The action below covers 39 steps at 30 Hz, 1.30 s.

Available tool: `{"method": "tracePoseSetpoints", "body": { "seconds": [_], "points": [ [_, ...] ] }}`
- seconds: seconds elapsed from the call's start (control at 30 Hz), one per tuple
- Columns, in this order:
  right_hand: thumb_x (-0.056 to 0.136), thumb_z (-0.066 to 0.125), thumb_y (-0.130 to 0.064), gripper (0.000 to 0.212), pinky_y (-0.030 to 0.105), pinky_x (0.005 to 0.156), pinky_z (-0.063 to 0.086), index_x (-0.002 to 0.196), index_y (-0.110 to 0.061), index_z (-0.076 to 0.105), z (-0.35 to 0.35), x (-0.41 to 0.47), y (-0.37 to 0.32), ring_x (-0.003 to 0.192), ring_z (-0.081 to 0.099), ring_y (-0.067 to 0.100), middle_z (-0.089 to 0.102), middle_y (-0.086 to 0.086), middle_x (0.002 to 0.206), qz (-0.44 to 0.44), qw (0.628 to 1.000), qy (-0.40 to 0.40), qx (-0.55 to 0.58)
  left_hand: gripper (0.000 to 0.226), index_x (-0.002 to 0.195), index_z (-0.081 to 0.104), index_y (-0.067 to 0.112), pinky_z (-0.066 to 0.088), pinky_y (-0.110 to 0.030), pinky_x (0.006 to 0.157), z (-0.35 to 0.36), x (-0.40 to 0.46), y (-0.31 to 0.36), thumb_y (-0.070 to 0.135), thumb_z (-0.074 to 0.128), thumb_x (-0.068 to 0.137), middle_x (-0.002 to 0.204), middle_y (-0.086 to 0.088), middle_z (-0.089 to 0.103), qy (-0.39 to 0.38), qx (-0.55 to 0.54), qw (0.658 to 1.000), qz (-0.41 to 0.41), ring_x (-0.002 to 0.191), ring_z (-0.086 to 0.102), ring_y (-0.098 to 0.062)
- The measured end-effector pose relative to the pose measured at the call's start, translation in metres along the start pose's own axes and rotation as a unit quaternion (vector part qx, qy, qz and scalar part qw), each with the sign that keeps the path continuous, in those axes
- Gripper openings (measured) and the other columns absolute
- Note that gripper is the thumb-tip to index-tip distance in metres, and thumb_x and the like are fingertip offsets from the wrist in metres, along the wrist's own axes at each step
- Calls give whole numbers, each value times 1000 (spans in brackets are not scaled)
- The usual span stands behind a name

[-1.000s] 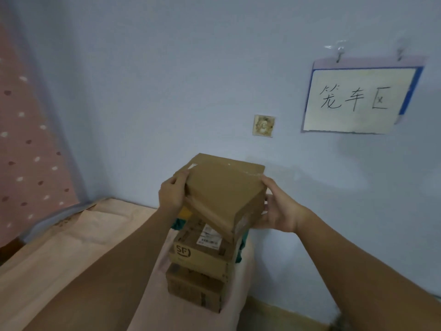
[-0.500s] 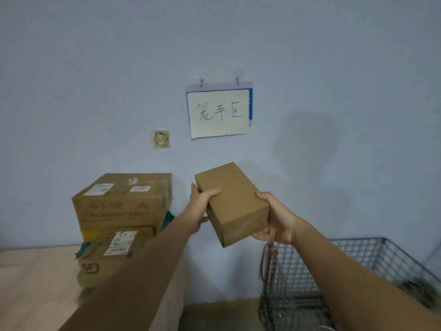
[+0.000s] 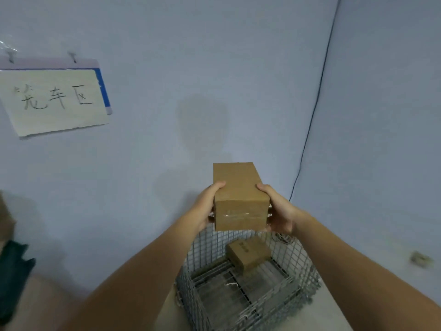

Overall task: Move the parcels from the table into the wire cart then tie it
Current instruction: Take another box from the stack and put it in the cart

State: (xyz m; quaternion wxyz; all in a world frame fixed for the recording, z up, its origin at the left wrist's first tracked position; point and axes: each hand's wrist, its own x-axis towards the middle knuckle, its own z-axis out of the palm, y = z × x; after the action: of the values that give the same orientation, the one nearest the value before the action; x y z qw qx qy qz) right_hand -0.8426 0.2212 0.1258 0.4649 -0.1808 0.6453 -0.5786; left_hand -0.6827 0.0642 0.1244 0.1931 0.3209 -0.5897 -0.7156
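A plain brown cardboard parcel (image 3: 239, 194) with clear tape along its near face is held in the air above the wire cart (image 3: 293, 292). My left hand (image 3: 206, 206) grips its left side and my right hand (image 3: 278, 210) grips its right side, thumbs on top. The cart is a grey wire-mesh cage standing on the floor in the room's corner. One smaller brown parcel (image 3: 249, 255) lies tilted inside it at the back.
A handwritten paper sign (image 3: 53, 101) hangs on the blue wall at the left. A thin black cable (image 3: 315, 108) runs down the corner. The edge of the stacked parcels (image 3: 6, 218) and a dark green item (image 3: 12, 273) show at the far left.
I have turned right and carried the parcel from the table's stack to above the wire cart. The stack has slid out to the left edge of view.
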Motion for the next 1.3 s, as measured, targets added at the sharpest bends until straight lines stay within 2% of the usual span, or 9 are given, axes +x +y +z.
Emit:
{"method": "tracePoseSetpoints", "body": {
  "seconds": [0.17, 0.33, 0.53, 0.63, 0.7, 0.83, 0.93, 1.03, 1.3],
  "points": [
    [60, 76, -77, 89, 52, 80, 62, 124, -16, 63, -88, 14, 3, 108, 66, 37, 62, 20, 123, 10, 997, 72, 31, 56, 99, 66, 25, 49, -23, 43, 78, 59, -9, 75, 59, 73, 61, 6, 71, -74, 24, 997, -16, 51, 67, -9],
    [62, 73, -78, 84, 51, 79, 63, 119, -17, 65, -165, 19, 8, 101, 67, 36, 65, 19, 114, 7, 990, 128, 54, 65, 116, 68, 25, 62, -43, 74, 157, 110, -18, 73, 59, 74, 104, -10, 76, -132, 52, 989, -33, 97, 73, -29],
    [63, 72, -79, 82, 43, 68, 62, 119, -19, 66, -265, 30, 5, 99, 71, 36, 67, 20, 114, 11, 984, 168, 57, 61, 116, 68, 27, 59, -37, 68, 255, 162, -30, 73, 58, 77, 101, -7, 77, -167, 65, 983, -46, 96, 73, -27],
    [67, 70, -79, 78, 44, 73, 63, 119, -22, 67, -319, 41, -1, 101, 71, 36, 67, 20, 116, 8, 986, 161, 45, 59, 115, 70, 30, 58, -32, 63, 299, 185, -33, 73, 59, 76, 96, 0, 79, -172, 65, 982, -48, 90, 75, -20],
    [69, 70, -78, 75, 44, 74, 62, 120, -22, 67, -349, 53, -8, 104, 70, 37, 66, 21, 119, 9, 988, 150, 40, 60, 114, 71, 32, 59, -31, 59, 322, 201, -36, 73, 63, 71, 98, 1, 79, -166, 54, 984, -48, 90, 75, -19],
    [76, 66, -77, 70, 42, 74, 62, 119, -22, 67, -383, 86, -23, 106, 68, 36, 65, 19, 120, 23, 992, 125, 17, 59, 112, 70, 30, 62, -40, 70, 347, 232, -44, 68, 74, 66, 111, -4, 75, -134, 1, 988, -73, 102, 70, -25],
    [79, 64, -75, 67, 41, 71, 62, 119, -22, 66, -394, 120, -31, 98, 66, 32, 64, 17, 115, 31, 995, 95, 9, 68, 114, 64, 31, 60, -36, 63, 348, 257, -47, 72, 78, 62, 115, -4, 67, -105, -6, 991, -83, 99, 67, -25],
    [83, 62, -73, 64, 41, 70, 62, 118, -20, 66, -400, 161, -41, 91, 68, 31, 65, 17, 111, 43, 997, 67, 3, 76, 115, 64, 30, 61, -39, 69, 342, 290, -51, 74, 82, 56, 116, -5, 67, -79, -13, 993, -89, 101, 68, -27],
    [87, 62, -69, 58, 55, 87, 61, 120, -20, 63, -422, 286, -58, 91, 74, 36, 65, 21, 114, 61, 998, 13, -16, 74, 118, 63, 24, 60, -37, 70, 330, 389, -62, 70, 79, 63, 114, -8, 67, -8, -39, 993, -108, 101, 67, -28]
  ]
}}
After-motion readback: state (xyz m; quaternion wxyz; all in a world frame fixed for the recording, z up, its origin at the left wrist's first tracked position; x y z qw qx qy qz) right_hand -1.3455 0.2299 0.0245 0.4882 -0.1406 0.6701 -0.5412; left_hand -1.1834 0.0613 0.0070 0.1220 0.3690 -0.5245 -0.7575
